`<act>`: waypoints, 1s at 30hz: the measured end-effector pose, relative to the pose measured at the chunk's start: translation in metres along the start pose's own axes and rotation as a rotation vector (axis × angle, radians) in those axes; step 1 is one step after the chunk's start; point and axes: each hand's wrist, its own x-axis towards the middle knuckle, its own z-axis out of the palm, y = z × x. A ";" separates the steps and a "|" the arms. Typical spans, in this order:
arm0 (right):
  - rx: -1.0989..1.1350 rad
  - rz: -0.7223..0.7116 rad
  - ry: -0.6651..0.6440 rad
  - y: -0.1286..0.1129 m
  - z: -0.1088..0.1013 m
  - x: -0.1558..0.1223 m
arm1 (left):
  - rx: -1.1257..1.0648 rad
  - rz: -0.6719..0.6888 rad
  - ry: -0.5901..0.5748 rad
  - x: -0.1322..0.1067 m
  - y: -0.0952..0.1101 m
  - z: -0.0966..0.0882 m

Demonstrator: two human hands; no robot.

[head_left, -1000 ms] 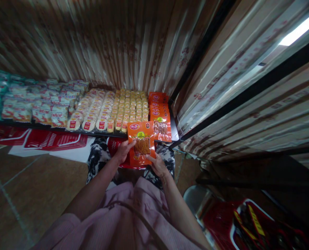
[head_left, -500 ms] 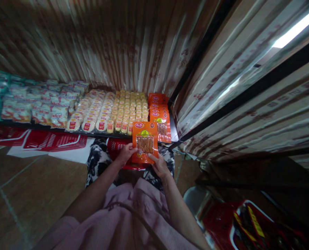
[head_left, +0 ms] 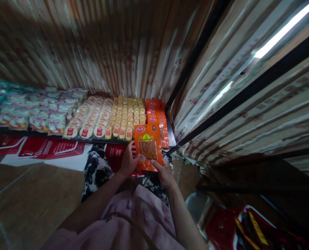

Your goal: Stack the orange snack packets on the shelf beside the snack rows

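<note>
Left hand (head_left: pixel 130 159) and right hand (head_left: pixel 165 172) clamping orange packet (head_left: pixel 147 148), packet stack (head_left: pixel 154 111) partly occluded behind, yellow snacks (head_left: pixel 127 117) leftward, red basket (head_left: pixel 114 152) below.

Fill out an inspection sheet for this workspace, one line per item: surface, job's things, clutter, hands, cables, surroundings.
Surface: dark shelf, lined with rows of wrapped packs.
Job's things: orange packet held face up in front; similar orange packets on the shelf's right end.
Clutter: red baskets and white sheets below the shelf; another red basket at lower right, with black-and-yellow items.
Hands: right hand grips the packet's lower right, thumb on its front; left hand at its left edge, grip unclear.
Cables: nothing seen.
Surroundings: pleated sheeting, black frame, tiled floor.
</note>
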 end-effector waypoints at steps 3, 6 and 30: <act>-0.046 -0.012 0.015 -0.007 0.001 -0.005 | 0.101 0.106 -0.003 -0.004 0.010 0.000; -0.098 -0.025 0.028 -0.017 0.004 -0.011 | 0.151 0.141 -0.007 -0.005 0.014 -0.001; -1.123 -0.733 -0.036 -0.019 0.037 -0.039 | -0.636 -0.282 -0.313 -0.023 0.068 0.000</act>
